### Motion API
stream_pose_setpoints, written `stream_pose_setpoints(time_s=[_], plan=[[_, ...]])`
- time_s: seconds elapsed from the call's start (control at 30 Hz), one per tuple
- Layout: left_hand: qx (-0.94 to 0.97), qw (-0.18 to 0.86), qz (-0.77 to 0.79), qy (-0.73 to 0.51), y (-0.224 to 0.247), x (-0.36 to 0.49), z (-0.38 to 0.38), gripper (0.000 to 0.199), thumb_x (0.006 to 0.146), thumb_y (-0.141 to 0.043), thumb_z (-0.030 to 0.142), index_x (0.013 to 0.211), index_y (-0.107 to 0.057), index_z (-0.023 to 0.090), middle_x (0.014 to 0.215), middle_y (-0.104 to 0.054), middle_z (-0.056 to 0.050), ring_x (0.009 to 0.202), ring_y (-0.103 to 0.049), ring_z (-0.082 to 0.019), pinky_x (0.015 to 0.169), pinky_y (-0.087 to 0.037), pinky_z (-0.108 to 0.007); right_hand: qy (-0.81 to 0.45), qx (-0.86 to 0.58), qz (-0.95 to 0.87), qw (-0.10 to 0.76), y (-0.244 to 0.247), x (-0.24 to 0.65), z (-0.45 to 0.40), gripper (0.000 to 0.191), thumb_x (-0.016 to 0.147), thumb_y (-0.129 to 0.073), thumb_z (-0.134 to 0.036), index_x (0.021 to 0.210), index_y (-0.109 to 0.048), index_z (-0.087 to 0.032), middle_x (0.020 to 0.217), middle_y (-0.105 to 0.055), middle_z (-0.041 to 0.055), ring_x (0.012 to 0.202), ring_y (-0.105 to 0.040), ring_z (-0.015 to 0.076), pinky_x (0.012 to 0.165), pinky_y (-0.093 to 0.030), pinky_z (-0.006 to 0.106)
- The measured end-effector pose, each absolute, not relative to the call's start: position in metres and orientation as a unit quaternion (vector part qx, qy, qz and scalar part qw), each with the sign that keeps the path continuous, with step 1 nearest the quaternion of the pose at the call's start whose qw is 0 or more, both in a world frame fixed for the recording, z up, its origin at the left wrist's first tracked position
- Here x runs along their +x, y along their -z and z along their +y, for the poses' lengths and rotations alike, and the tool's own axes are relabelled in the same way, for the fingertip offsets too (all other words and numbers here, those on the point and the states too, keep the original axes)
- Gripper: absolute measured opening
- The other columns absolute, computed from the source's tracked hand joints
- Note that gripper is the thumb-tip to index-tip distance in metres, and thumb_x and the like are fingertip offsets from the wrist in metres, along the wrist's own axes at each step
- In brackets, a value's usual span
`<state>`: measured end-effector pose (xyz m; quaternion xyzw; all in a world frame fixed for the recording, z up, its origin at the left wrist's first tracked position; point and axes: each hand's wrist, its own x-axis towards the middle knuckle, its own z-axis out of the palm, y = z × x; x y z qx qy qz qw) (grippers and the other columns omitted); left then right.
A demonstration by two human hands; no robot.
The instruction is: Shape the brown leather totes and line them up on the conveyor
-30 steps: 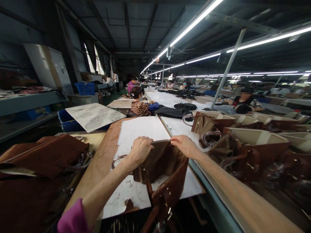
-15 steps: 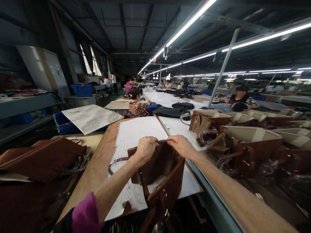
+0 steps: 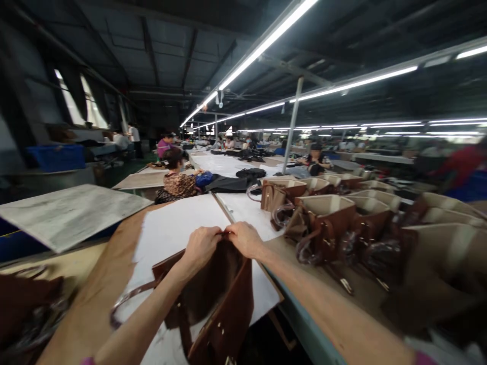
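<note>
A brown bag [image 3: 232,314] stands open in front of me, over white paper [image 3: 175,218] on the table. My left hand [image 3: 203,247] pinches its far top edge, fingers closed. Right beside it, my right hand [image 3: 245,239] is closed on the same edge, the fingertips of both hands nearly touching. The bag's dark inside faces me. One handle [image 3: 129,299] sticks out to the left, partly behind my left forearm. Metal fittings show on the near side.
Rows of brown bags with cream linings [image 3: 327,205] stand on the right. More brown bags [image 3: 30,299] lie at the lower left, near a pale board [image 3: 72,213]. A seated person [image 3: 178,177] works ahead, with other people farther off.
The view has turned to the right, so the surroundings sit farther left. Both hands still hold the bag's edge and have come closer together.
</note>
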<state>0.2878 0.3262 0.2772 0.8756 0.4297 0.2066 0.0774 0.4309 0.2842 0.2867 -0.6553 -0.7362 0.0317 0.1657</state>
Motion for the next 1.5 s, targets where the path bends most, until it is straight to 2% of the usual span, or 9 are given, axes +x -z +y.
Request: stream_pose_setpoints(time_s=[0.2,0.43,0.63,0.7,0.9,1.07,1.13,1.27,1.5], plan=[[0.876,0.058,0.435,-0.197,-0.274,0.290,0.332,0.024,0.077,-0.039,0.027,0.079,-0.062,0.023,0.076,-0.065,-0.003,0.073,-0.057,-0.018,0.061,-0.032,-0.024,0.000,-0.650,-0.741,0.167,-0.286,0.436,0.283,0.027,0.081,-0.039,-0.028,0.090,-0.064,-0.025,0.085,-0.066,0.0040,0.083,-0.058,0.0192,0.066,-0.039,0.027],[0.872,0.082,0.440,-0.198,-0.276,0.293,0.331,0.024,0.077,-0.040,0.030,0.076,-0.063,0.022,0.073,-0.065,-0.001,0.070,-0.055,-0.015,0.059,-0.032,-0.022,-0.013,-0.655,-0.739,0.160,-0.286,0.436,0.284,0.029,0.081,-0.037,-0.029,0.096,-0.063,-0.029,0.088,-0.065,0.0043,0.084,-0.058,0.0204,0.065,-0.041,0.028],[0.884,0.120,0.411,-0.188,-0.279,0.284,0.330,0.026,0.078,-0.039,0.029,0.083,-0.063,0.023,0.082,-0.066,-0.001,0.078,-0.057,-0.016,0.067,-0.036,-0.023,-0.023,-0.659,-0.731,0.176,-0.287,0.437,0.281,0.028,0.080,-0.038,-0.033,0.094,-0.063,-0.030,0.086,-0.065,0.0018,0.082,-0.058,0.0184,0.063,-0.041,0.026],[0.886,0.115,0.420,-0.162,-0.282,0.274,0.328,0.026,0.077,-0.039,0.030,0.080,-0.064,0.022,0.081,-0.066,-0.002,0.079,-0.057,-0.017,0.068,-0.037,-0.024,-0.022,-0.658,-0.730,0.182,-0.286,0.437,0.280,0.028,0.080,-0.039,-0.035,0.092,-0.063,-0.030,0.085,-0.065,0.0015,0.080,-0.058,0.0184,0.062,-0.041,0.026],[0.866,0.074,0.475,-0.136,-0.289,0.249,0.316,0.029,0.079,-0.035,0.032,0.079,-0.063,0.023,0.078,-0.066,-0.003,0.079,-0.058,-0.018,0.070,-0.037,-0.025,0.002,-0.659,-0.739,0.138,-0.285,0.433,0.283,0.028,0.082,-0.037,-0.036,0.091,-0.063,-0.028,0.083,-0.065,0.0017,0.078,-0.058,0.0169,0.062,-0.042,0.025],[0.860,0.050,0.490,-0.133,-0.289,0.251,0.311,0.030,0.080,-0.035,0.032,0.075,-0.062,0.023,0.076,-0.066,-0.004,0.078,-0.058,-0.019,0.068,-0.036,-0.025,0.028,-0.648,-0.753,0.110,-0.291,0.424,0.289,0.025,0.079,-0.044,-0.035,0.077,-0.064,-0.021,0.080,-0.064,0.0067,0.079,-0.058,0.0207,0.064,-0.042,0.029],[0.859,0.045,0.492,-0.136,-0.289,0.252,0.312,0.030,0.080,-0.034,0.033,0.074,-0.062,0.023,0.076,-0.066,-0.004,0.078,-0.058,-0.019,0.067,-0.036,-0.025,0.039,-0.636,-0.764,0.103,-0.291,0.420,0.292,0.024,0.079,-0.044,-0.034,0.078,-0.063,-0.021,0.079,-0.064,0.0060,0.079,-0.058,0.0209,0.064,-0.042,0.029],[0.857,0.045,0.492,-0.145,-0.286,0.251,0.313,0.030,0.081,-0.034,0.034,0.074,-0.061,0.023,0.073,-0.065,-0.003,0.075,-0.059,-0.018,0.064,-0.035,-0.024,0.053,-0.606,-0.787,0.105,-0.289,0.416,0.300,0.025,0.082,-0.040,-0.034,0.082,-0.063,-0.024,0.077,-0.064,0.0027,0.077,-0.058,0.0182,0.062,-0.041,0.026],[0.851,0.082,0.489,-0.172,-0.285,0.238,0.310,0.028,0.080,-0.037,0.028,0.069,-0.062,0.020,0.071,-0.065,-0.004,0.068,-0.057,-0.015,0.062,-0.034,-0.023,0.044,-0.607,-0.787,0.103,-0.292,0.417,0.302,0.028,0.083,-0.040,-0.033,0.080,-0.065,-0.021,0.080,-0.066,0.0038,0.079,-0.058,0.0164,0.067,-0.039,0.024]])
